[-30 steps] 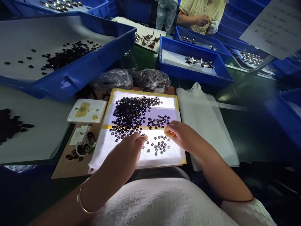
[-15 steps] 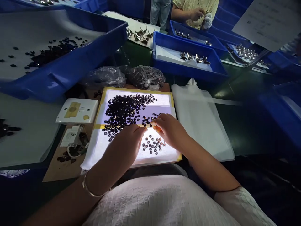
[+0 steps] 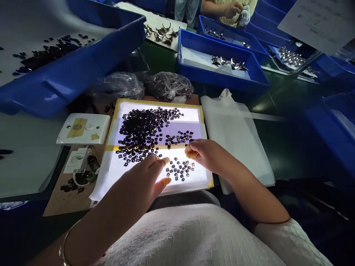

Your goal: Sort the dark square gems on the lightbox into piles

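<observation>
A lit white light panel [image 3: 112,173] edged with yellow tape lies in front of me. A dense pile of small dark beads [image 3: 138,127] covers its upper left. Smaller clusters sit apart: one of dark beads [image 3: 179,138] right of the pile, another of spread square beads [image 3: 179,170] lower down. My left hand [image 3: 142,175] is over the panel's lower half, its thumb and index finger apart beside the spread beads. Fingers of my right hand [image 3: 208,155] are curled together just above the spread beads at the right; anything between them is hidden.
Blue trays [image 3: 219,72] with shiny metal pieces stand behind, and a large blue tray [image 3: 94,55] is at left. Plastic bags [image 3: 170,87] lie behind the panel. A wall switch plate [image 3: 83,128] sits left, white sheets [image 3: 235,136] right. Another person's hands [image 3: 238,13] are at the back.
My hands, close together before, are now apart. The left thumb and index finger have spread; the right hand has moved slightly right and down. The view has shifted a little.
</observation>
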`<state>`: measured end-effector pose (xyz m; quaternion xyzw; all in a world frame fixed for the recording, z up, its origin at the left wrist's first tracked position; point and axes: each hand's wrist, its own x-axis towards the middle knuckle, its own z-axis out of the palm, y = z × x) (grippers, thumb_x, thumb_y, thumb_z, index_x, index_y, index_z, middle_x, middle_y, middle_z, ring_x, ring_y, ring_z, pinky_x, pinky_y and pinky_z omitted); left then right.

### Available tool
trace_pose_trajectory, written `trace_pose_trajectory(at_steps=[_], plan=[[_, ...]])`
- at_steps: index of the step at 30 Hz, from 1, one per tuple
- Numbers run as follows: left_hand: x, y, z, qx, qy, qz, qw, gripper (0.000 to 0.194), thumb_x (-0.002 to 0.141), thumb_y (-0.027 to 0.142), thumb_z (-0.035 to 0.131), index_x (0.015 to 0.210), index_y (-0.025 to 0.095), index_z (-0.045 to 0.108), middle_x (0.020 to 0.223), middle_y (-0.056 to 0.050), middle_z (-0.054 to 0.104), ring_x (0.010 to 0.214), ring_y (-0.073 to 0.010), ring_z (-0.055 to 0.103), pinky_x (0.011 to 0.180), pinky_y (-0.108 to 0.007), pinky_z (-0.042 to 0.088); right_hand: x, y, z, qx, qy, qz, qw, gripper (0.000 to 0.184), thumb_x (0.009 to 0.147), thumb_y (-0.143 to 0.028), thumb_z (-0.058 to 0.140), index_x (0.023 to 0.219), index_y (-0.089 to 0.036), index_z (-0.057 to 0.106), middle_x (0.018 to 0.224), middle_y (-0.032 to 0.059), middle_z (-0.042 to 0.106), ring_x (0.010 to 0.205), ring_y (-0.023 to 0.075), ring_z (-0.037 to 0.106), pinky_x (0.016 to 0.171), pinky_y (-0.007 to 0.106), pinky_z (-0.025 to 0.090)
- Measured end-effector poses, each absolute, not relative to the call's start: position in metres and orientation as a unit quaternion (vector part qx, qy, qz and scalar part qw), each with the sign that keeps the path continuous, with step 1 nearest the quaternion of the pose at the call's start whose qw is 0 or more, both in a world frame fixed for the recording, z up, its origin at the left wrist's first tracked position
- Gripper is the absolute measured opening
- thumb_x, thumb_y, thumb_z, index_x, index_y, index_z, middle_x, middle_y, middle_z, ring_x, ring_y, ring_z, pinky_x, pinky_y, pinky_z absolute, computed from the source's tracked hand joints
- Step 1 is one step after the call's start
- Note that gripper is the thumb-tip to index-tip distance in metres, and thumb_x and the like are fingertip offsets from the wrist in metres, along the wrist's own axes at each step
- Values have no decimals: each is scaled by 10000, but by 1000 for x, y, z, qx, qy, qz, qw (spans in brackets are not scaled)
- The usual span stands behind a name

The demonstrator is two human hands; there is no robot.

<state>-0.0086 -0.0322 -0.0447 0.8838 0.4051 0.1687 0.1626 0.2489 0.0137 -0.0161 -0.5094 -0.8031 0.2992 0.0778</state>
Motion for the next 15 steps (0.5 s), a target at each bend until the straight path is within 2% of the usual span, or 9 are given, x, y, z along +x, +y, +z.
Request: trace_pose_trajectory(at_steps=[3, 8, 12, 15], plan=[[-7, -40, -50, 887, 402, 155, 167, 422, 1023, 316, 541, 1399, 125, 519, 1079, -108, 643, 906, -247, 691, 770, -402, 620, 258, 10, -12, -489, -812, 317, 37, 244, 857, 47, 582, 787, -182, 626, 871, 13, 687, 738, 120, 584, 668, 260, 410], [4, -34, -57, 890, 395, 145, 177, 414, 1000, 261, 557, 1394, 139, 515, 1085, -107, 635, 921, -254, 678, 805, -408, 615, 249, 16, -19, -529, -813, 229, 79, 139, 926, -33, 618, 937, -153, 686, 987, 75, 672, 804, 148, 586, 695, 274, 418], [10, -29, -57, 899, 379, 153, 155, 390, 1001, 244, 561, 1366, 117, 507, 1040, -98, 613, 905, -246, 666, 807, -403, 610, 238, 20, -29, -531, -831, 150, 70, 193, 902, 4, 572, 917, -158, 677, 959, 79, 652, 849, 183, 556, 705, 299, 388], [10, -30, -53, 900, 381, 164, 130, 444, 1010, 270, 554, 1410, 99, 465, 1037, -105, 600, 894, -247, 657, 781, -391, 610, 242, 16, -28, -537, -825, 159, 73, 233, 872, 28, 539, 875, -174, 655, 909, 58, 648, 811, 173, 545, 694, 300, 379]])
